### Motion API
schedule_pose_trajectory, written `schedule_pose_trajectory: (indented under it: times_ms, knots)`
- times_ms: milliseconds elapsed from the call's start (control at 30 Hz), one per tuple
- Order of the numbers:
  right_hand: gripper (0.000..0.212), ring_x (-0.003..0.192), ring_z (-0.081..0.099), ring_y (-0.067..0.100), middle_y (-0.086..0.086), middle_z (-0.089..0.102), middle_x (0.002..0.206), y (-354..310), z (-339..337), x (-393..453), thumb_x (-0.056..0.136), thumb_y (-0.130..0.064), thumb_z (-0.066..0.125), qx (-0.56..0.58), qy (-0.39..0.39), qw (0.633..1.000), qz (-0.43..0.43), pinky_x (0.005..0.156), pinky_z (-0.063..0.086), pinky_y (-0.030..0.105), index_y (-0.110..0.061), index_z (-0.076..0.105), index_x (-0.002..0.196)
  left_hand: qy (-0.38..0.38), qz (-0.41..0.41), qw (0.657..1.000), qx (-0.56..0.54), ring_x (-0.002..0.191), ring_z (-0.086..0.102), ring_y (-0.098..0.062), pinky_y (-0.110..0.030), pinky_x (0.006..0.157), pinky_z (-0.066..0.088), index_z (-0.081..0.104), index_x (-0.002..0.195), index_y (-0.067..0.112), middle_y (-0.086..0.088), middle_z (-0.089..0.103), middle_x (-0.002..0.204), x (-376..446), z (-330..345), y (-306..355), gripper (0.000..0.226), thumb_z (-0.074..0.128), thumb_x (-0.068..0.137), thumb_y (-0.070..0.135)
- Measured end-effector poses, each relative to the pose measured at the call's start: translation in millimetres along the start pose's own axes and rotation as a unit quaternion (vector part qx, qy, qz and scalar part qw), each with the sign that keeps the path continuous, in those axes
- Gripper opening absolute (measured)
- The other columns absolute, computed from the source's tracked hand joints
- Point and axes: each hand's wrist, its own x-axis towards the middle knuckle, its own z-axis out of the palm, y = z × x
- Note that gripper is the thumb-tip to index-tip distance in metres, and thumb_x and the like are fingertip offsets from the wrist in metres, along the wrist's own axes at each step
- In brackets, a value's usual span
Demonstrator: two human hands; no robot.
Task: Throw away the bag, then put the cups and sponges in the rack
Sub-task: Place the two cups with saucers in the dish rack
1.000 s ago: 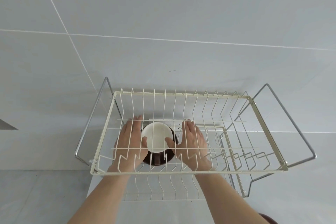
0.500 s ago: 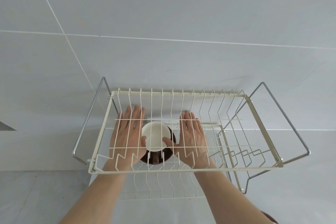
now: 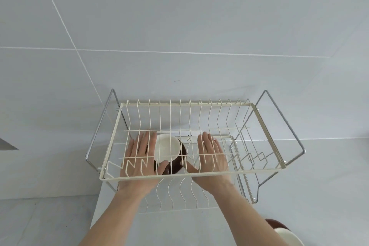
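Observation:
A cream wire rack (image 3: pixel 265 134) with two tiers stands on chrome legs against the tiled wall. On its lower tier sits a brown cup with a white inside (image 3: pixel 166 150), seen through the upper wires. My left hand (image 3: pixel 140 156) lies flat just left of the cup, fingers spread, thumb near its base. My right hand (image 3: pixel 211 155) is flat to the cup's right, a clear gap between them. Both hands hold nothing. A second brown cup with a white inside (image 3: pixel 285 234) shows at the bottom right edge.
The rack's chrome side frames (image 3: pixel 287 126) jut out left and right. A grey tiled wall (image 3: pixel 179 26) rises right behind. The white counter (image 3: pixel 319 175) runs under and to the right of the rack. No sponges or bag are in view.
Both hands have let go of the cup and drawn apart sideways, fingers now flat and spread. The cup stays on the lower tier. The view has shifted slightly.

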Motion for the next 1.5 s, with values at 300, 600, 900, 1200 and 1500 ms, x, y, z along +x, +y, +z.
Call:
schedule_pose_trajectory:
  times_ms: [300, 600, 900, 1200, 1500]
  knots:
    - [0.092, 0.149, 0.017, 0.021, 0.003, 0.028, 0.159, 31.1, -24.7, -85.7, 0.084, -0.073, 0.042, -0.013, 0.019, 0.999, 0.023, 0.117, 0.031, 0.039, -0.012, 0.025, 0.151, -0.098, -0.027, 0.995, 0.006, 0.149, 0.029, -0.03, -0.044, 0.121, 0.027, 0.021, 0.158, 0.018, -0.007, 0.032, 0.163, -51.5, -3.0, 51.2, 0.093, 0.009, 0.088, 0.077]
    - [0.081, 0.145, 0.031, 0.021, 0.006, 0.04, 0.153, 76.8, -36.3, -176.7, 0.087, -0.063, 0.051, -0.004, 0.053, 0.997, 0.059, 0.119, 0.027, 0.037, -0.009, 0.039, 0.146, -0.141, 0.027, 0.988, -0.054, 0.155, 0.015, -0.019, -0.032, 0.122, 0.0, 0.014, 0.16, 0.023, 0.002, 0.02, 0.167, -103.4, 5.6, 121.6, 0.09, 0.028, 0.087, 0.074]
    - [0.09, 0.15, 0.011, 0.015, -0.001, 0.017, 0.163, 136.2, -50.2, -241.5, 0.086, -0.061, 0.053, 0.085, -0.003, 0.966, 0.243, 0.118, 0.024, 0.031, -0.016, 0.016, 0.154, -0.208, 0.006, 0.969, -0.131, 0.155, 0.011, -0.017, -0.035, 0.126, 0.013, 0.002, 0.16, 0.026, 0.003, 0.015, 0.168, -128.7, 21.7, 198.2, 0.09, 0.038, 0.09, 0.07]
    - [0.087, 0.14, 0.032, 0.025, 0.008, 0.033, 0.153, 165.0, -51.3, -253.9, 0.088, -0.046, 0.062, 0.225, -0.067, 0.893, 0.384, 0.109, 0.033, 0.036, -0.009, 0.017, 0.152, -0.339, -0.119, 0.895, -0.264, 0.145, 0.036, -0.019, -0.041, 0.111, 0.04, 0.018, 0.157, 0.027, 0.001, 0.033, 0.16, -139.4, 36.7, 258.0, 0.092, 0.055, 0.083, 0.069]
    - [0.055, 0.125, 0.047, 0.029, 0.011, 0.054, 0.133, 174.2, -53.0, -250.6, 0.091, -0.04, 0.059, 0.235, -0.07, 0.861, 0.446, 0.09, 0.039, 0.035, -0.006, 0.045, 0.131, -0.407, -0.278, 0.802, -0.338, 0.138, 0.047, -0.027, -0.04, 0.11, 0.041, 0.026, 0.155, 0.02, -0.007, 0.046, 0.153, -134.9, 56.0, 278.9, 0.094, 0.068, 0.08, 0.061]
